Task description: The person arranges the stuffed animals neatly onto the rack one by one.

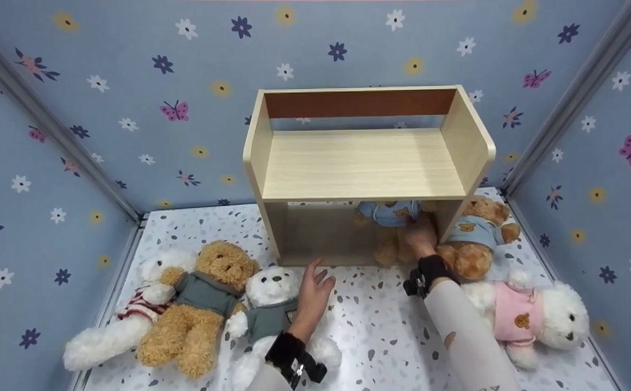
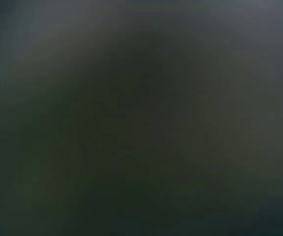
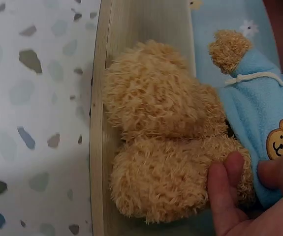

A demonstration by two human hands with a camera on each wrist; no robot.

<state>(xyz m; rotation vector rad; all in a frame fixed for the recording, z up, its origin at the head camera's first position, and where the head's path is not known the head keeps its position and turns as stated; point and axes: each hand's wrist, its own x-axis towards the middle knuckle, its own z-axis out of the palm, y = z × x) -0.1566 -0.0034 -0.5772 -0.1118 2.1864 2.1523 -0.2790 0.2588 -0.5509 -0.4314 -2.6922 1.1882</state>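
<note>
A tan teddy bear (image 1: 393, 214) in a light blue hoodie is in the right part of the shelf's lower compartment. The middle board hides its head in the head view. My right hand (image 1: 420, 234) grips it low on one side; in the right wrist view the thumb lies on the hoodie and fingers (image 3: 224, 189) bend against a curly leg (image 3: 156, 182). My left hand (image 1: 314, 293) holds nothing, its fingers spread in front of the shelf, near a white plush bear (image 1: 275, 288) in a green shirt. The left wrist view is dark and blurred.
The pale wooden shelf (image 1: 364, 163) stands against the flowered back wall. At left lie a brown teddy (image 1: 207, 296) in a green shirt and a white plush (image 1: 142, 304) in striped clothing. At right are a blue-shirted teddy (image 1: 473, 233) and a white plush (image 1: 522, 312) in pink.
</note>
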